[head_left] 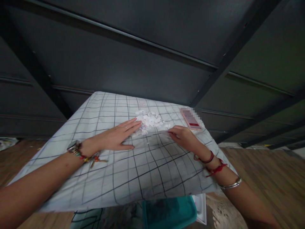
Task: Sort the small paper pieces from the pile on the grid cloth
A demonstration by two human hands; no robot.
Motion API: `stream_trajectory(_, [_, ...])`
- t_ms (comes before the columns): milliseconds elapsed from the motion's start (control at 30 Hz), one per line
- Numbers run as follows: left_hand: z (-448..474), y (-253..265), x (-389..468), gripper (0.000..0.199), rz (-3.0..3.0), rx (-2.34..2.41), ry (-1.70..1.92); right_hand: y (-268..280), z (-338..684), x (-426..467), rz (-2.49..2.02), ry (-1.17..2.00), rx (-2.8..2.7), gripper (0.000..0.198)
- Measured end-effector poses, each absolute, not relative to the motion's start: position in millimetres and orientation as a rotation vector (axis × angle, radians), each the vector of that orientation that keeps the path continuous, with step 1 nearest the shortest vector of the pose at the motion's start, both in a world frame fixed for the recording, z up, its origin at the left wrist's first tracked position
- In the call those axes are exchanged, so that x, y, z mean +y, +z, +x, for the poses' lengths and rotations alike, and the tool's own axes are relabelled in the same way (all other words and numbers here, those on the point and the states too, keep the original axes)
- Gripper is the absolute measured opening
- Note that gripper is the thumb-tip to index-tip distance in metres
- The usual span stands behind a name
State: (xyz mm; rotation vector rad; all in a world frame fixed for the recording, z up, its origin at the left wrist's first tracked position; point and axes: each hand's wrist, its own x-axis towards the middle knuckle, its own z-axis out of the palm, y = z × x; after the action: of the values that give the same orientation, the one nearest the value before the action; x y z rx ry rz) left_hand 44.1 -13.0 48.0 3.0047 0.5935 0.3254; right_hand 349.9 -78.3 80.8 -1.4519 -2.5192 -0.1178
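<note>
A loose pile of small white scraps (152,121), like bits of paper, lies on the checked tablecloth (114,111). My left hand (116,135) rests palm down with its fingers stretched out, their tips at the left edge of the pile. On the right side of the pile, my right hand (182,136) has thumb and fingers pinched on a thin clear plastic film (164,133). The film stretches leftward, low over the cloth in front of the scraps; its full outline is hard to make out.
A phone in a pink case (191,119) lies at the table's right. Dark metal panels (133,60) rise directly behind the table. Below the front edge are a teal bin (170,211) and a white box (200,206). Wooden flooring (267,171) shows at the right.
</note>
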Motion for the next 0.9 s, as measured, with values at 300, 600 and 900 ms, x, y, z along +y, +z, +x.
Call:
stream_trajectory(300, [44, 50, -14, 0.081, 3.019, 0.587, 0.315, 81, 346, -76, -1.42, -0.008, -2.554, 0.016])
stream_trajectory(600, [44, 48, -12, 0.082, 2.996, 0.562, 0.363, 82, 336, -72, -1.492, -0.093, -2.513, 0.016])
stream_trajectory(900, [44, 47, -11, 0.083, 2.981, 0.557, 0.357, 81, 315, -70, -1.338, -0.105, -2.583, 0.018])
